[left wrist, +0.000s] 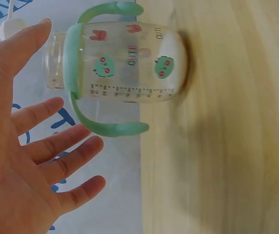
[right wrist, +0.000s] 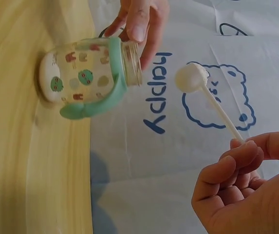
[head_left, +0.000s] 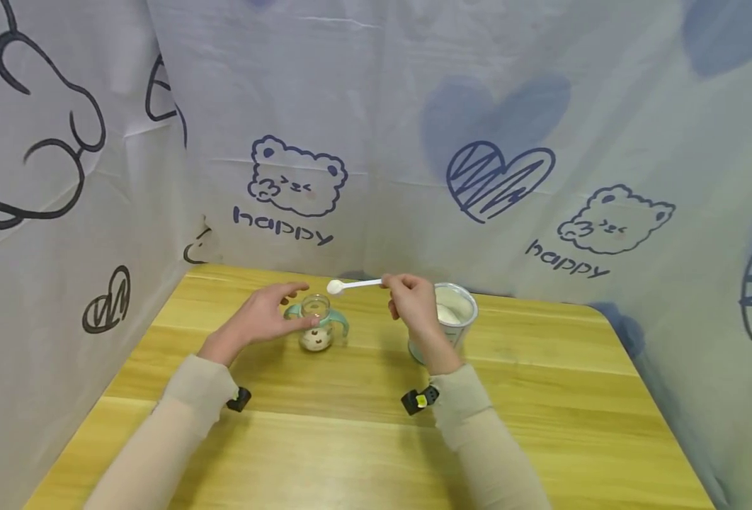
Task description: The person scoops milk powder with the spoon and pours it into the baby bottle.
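On the wooden worktop (head_left: 363,425), left of centre, a clear baby bottle (head_left: 316,324) with green handles stands upright, mouth open. The left hand (head_left: 258,319) rests just beside it, fingers straight and relaxed, grasping nothing. The right hand (head_left: 414,301) pinches the handle of a white scoop (head_left: 350,285). The scoop lies level, its long axis running left to right, with the bowl just above and right of the bottle's mouth. An open powder tin (head_left: 455,315) stands behind the right hand.

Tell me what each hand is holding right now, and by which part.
The right hand pinches the white scoop at the far end of its handle. The left hand holds nothing; its straight fingers are beside the baby bottle.
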`<state>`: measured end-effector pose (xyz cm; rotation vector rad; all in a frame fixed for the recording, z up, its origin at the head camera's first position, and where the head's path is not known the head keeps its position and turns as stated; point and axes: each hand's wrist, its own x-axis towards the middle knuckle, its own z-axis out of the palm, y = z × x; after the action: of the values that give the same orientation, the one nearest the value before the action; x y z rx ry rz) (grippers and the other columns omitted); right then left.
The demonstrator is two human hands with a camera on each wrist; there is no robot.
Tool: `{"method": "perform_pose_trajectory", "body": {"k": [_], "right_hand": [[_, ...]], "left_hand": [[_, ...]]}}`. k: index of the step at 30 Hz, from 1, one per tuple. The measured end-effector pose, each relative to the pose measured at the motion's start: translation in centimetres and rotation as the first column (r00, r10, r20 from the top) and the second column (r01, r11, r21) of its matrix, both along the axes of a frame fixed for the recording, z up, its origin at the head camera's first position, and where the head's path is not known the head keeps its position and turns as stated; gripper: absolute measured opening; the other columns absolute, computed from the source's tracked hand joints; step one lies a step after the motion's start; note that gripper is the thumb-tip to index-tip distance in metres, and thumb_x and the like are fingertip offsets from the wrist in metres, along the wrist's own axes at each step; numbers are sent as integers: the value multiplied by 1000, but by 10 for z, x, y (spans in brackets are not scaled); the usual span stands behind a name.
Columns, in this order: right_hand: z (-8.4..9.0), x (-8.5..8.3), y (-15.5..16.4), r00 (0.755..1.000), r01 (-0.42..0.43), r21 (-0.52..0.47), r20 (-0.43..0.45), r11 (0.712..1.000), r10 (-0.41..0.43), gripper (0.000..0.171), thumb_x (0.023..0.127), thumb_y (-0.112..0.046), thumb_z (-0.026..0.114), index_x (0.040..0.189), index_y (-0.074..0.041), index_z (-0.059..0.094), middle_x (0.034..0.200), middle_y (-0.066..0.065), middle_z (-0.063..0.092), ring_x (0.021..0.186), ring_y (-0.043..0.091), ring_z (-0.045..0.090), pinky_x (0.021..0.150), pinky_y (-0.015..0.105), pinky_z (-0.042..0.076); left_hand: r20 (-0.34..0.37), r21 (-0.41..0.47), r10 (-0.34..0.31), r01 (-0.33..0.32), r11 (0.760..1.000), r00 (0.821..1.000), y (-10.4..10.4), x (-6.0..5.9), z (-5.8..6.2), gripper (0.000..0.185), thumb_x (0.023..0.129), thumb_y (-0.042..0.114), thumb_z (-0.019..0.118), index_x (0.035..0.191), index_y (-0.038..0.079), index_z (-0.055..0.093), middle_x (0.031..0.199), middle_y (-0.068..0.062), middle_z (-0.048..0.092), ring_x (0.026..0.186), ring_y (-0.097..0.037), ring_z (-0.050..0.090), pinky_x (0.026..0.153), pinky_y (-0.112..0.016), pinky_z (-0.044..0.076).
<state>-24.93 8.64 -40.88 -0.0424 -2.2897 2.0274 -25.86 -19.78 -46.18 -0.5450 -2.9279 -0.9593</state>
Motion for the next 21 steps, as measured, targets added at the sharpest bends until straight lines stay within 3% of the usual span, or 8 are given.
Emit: {"method": "perform_pose_trajectory", "body": {"k": [11, 16, 21], "right_hand": [[-7, -2, -15, 1000, -29, 8, 7, 1000, 29, 22, 99, -18, 67, 90, 0, 76, 80, 0, 64, 47, 6, 45, 51, 20, 41], [-10, 0, -19, 999, -36, 66, 22, 997, 35, 22, 99, -23, 68, 93, -5, 78, 66, -5, 57, 49, 8, 47, 54, 23, 43], [-12, -1, -23, 999, -48, 53, 17, 997, 47, 22, 99, -20, 67, 92, -2, 77, 56, -6, 50, 48, 8, 45, 54, 23, 42]], "left_hand": [[-4, 19, 6, -6, 1000, 1000, 0, -1, -16, 89, 88, 63, 77, 155, 11, 51, 152, -24, 56, 130, -42, 61, 110, -63, 50], [-10, 32, 9, -9, 999, 1000, 4, -1, -19, 87, 88, 61, 78, 154, 11, 52, 148, -24, 59, 132, -43, 59, 112, -65, 47], [-1, 46, 29, -29, 999, 1000, 5, -3, -23, 85, 87, 60, 79, 153, 13, 55, 141, -20, 63, 130, -41, 59, 112, -64, 47]]}}
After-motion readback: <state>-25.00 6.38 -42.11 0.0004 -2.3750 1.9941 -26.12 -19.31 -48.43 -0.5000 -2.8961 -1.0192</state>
